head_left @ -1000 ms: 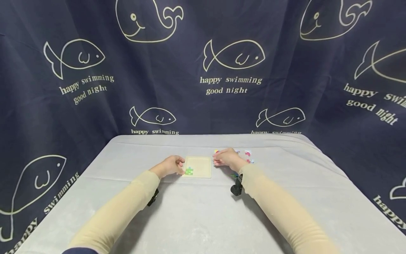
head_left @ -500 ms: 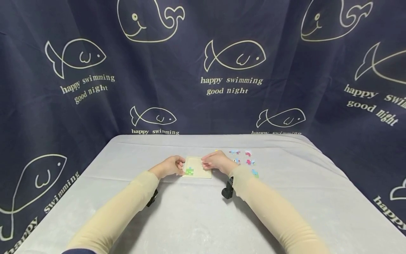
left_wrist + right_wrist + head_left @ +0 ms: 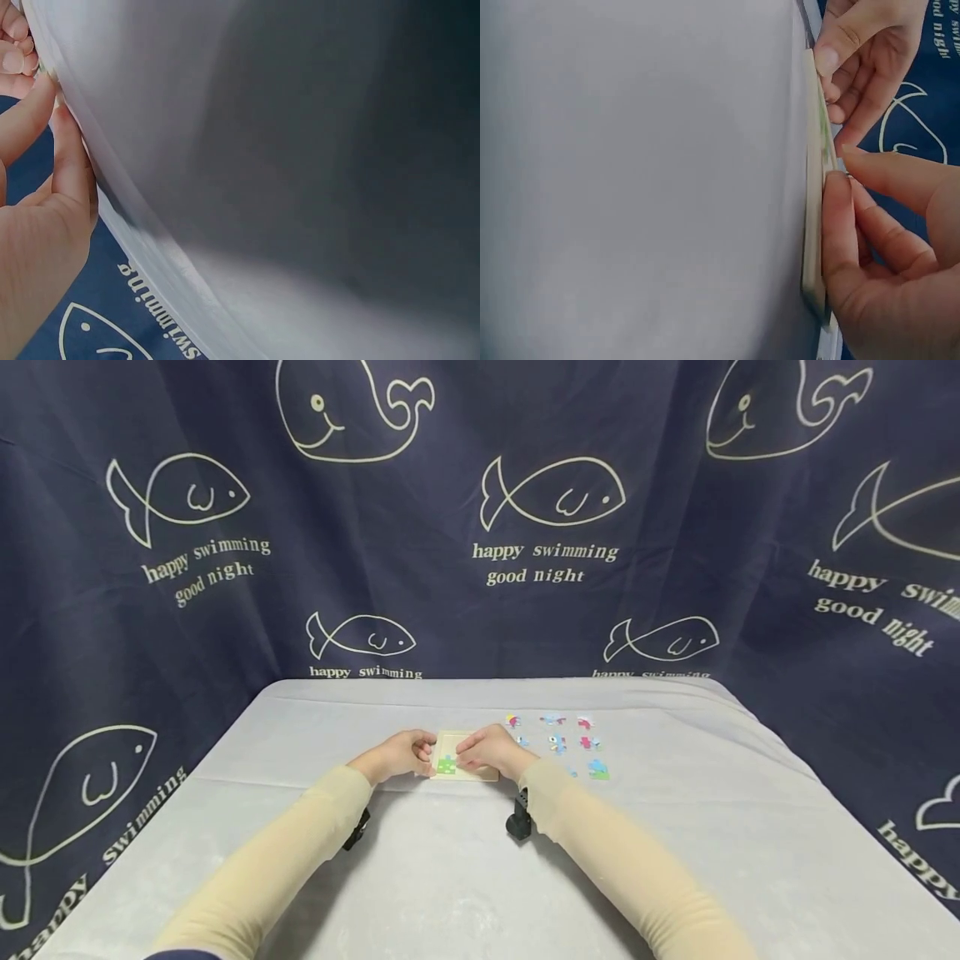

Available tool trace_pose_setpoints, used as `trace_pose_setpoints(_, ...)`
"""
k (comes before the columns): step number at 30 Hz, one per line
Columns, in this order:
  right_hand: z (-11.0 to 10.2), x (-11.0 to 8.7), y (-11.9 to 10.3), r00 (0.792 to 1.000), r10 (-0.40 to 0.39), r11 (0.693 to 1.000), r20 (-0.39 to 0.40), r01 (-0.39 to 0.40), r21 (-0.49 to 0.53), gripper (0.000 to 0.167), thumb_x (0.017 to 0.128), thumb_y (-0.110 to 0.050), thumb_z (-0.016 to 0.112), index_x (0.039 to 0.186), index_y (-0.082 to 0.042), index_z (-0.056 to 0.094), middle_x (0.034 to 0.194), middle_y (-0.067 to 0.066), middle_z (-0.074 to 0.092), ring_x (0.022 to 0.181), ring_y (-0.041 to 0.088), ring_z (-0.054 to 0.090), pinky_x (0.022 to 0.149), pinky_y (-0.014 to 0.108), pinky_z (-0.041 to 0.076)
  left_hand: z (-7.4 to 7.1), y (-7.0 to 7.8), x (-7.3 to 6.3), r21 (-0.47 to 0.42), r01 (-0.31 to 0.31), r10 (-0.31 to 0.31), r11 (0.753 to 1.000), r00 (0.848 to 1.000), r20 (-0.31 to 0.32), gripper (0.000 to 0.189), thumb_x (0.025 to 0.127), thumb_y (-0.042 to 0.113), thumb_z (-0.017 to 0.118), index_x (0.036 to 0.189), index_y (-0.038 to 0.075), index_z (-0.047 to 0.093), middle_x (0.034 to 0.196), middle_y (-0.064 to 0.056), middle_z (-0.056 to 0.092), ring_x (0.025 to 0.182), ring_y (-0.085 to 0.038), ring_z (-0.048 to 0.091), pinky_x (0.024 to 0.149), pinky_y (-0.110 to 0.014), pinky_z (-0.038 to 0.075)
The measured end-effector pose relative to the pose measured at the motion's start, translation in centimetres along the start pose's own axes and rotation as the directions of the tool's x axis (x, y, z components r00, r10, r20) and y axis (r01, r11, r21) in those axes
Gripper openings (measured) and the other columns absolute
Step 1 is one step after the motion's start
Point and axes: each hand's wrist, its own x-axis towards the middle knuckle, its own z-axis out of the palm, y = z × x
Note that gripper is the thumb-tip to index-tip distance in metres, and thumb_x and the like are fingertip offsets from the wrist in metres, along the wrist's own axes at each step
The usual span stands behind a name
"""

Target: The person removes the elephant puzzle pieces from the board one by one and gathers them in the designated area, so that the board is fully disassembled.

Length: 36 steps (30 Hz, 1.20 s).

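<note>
A pale wooden puzzle tray (image 3: 452,742) lies flat on the table, with green puzzle pieces (image 3: 446,766) in its near left corner. My left hand (image 3: 399,754) grips the tray's left edge between thumb and fingers. Over the tray, just right of the green pieces, my right hand (image 3: 491,750) pinches a small puzzle piece. Only a pale blue sliver of that puzzle piece (image 3: 841,165) shows between thumb and fingertips in the right wrist view; its picture is hidden. The left wrist view catches the left fingers (image 3: 69,154) at the tray edge, mostly side-on.
Several loose puzzle pieces (image 3: 557,744) lie spread right of the tray, some partly behind the right wrist. A white cloth covers the table (image 3: 450,877). Behind its far edge hangs a dark blue curtain (image 3: 442,585) with fish drawings.
My right hand has moved left from beside the loose pieces to over the tray, carrying a puzzle piece. More loose pieces are uncovered. The left hand stays at the tray's edge.
</note>
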Motion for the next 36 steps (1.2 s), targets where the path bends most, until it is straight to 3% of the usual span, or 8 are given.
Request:
trace_pose_setpoints(7, 0.6, -0.3, -0.3, 1.000, -0.001, 0.996, -0.005, 0.000, -0.086, 0.023, 0.073, -0.001, 0.080, 0.095, 0.000, 0.074, 0.077, 0.001, 0.069, 0.058, 0.008, 0.056, 0.056, 0.017, 0.048, -0.2, -0.1, -0.1, -0.007, -0.013, 0.013, 1.000, 0.999, 0.035, 0.070, 0.076, -0.012, 0.073, 0.138, -0.012, 0.041, 0.099, -0.009, 0.050, 0.087, -0.014, 0.049, 0.069, -0.018, 0.046)
trace_pose_setpoints(14, 1.0, -0.6, -0.8, 1.000, -0.008, 0.989, -0.013, 0.006, -0.146, 0.023, 0.072, -0.002, 0.081, 0.095, -0.002, 0.074, 0.080, 0.002, 0.068, 0.061, 0.010, 0.056, 0.057, 0.019, 0.046, -0.4, -0.4, 0.0, -0.036, -0.023, 0.025, 0.999, 0.999, 0.036, 0.070, 0.075, -0.013, 0.072, 0.138, -0.013, 0.040, 0.098, -0.008, 0.050, 0.085, -0.013, 0.049, 0.069, -0.017, 0.046)
trace_pose_setpoints(24, 1.2, -0.7, -0.6, 1.000, 0.002, 0.990, -0.015, -0.004, -0.142, 0.017, 0.072, 0.000, 0.081, 0.088, -0.002, 0.074, 0.076, 0.001, 0.065, 0.057, 0.009, 0.054, 0.055, 0.018, 0.047, -0.3, 0.6, -0.8, 0.012, -0.004, 0.003, 1.000, 0.999, 0.049, 0.072, 0.075, -0.008, 0.075, 0.138, -0.011, 0.042, 0.100, -0.009, 0.051, 0.089, -0.017, 0.051, 0.080, -0.025, 0.046)
trace_pose_setpoints(28, 1.1, -0.8, -0.7, 1.000, -0.004, 0.990, -0.022, 0.001, -0.142, 0.017, 0.072, 0.001, 0.080, 0.088, -0.001, 0.074, 0.073, 0.001, 0.064, 0.056, 0.009, 0.053, 0.054, 0.018, 0.047, -0.4, 0.5, -0.8, 0.024, -0.039, 0.037, 0.999, 0.998, 0.059, 0.071, 0.074, -0.005, 0.078, 0.136, -0.011, 0.043, 0.096, -0.006, 0.051, 0.085, -0.015, 0.050, 0.077, -0.023, 0.047)
trace_pose_setpoints(36, 1.1, -1.0, -0.8, 0.999, 0.001, 0.998, -0.036, -0.003, -0.068, 0.018, 0.073, 0.006, 0.076, 0.091, 0.002, 0.072, 0.067, 0.002, 0.064, 0.054, 0.009, 0.056, 0.056, 0.019, 0.052, 0.0, 0.6, -0.6, -0.004, 0.003, -0.003, 1.000, 0.999, 0.036, 0.071, 0.075, -0.011, 0.074, 0.138, -0.012, 0.041, 0.100, -0.009, 0.050, 0.087, -0.015, 0.049, 0.072, -0.020, 0.045)
